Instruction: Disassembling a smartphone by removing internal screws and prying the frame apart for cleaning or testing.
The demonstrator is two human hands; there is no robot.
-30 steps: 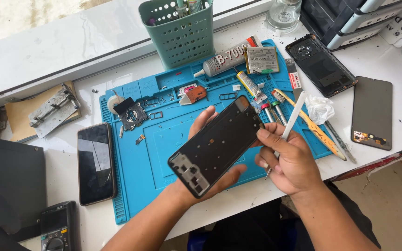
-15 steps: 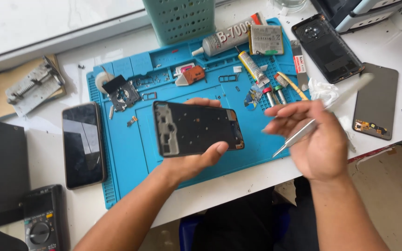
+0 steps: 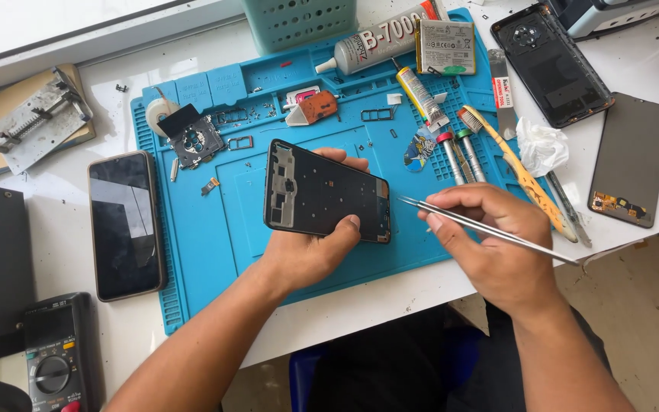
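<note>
One stripped black plastic phone mid-frame [image 3: 326,192], bare of screen and board, sits above the blue silicone repair mat [image 3: 215,236], left hand [image 3: 306,248] grip clenched on its lower edge; right hand [image 3: 490,244] grip pinches one pair of steel tweezers [image 3: 482,229], tips just beside the frame's right end. Teardown looks done, refitting seemingly left. On the white tabletop [image 3: 62,229]: one dark intact phone [image 3: 125,225], one black back cover [image 3: 552,65], one loose screen panel [image 3: 629,160], one battery [image 3: 445,47], one glue tube [image 3: 379,42], one multimeter [image 3: 53,358].
</note>
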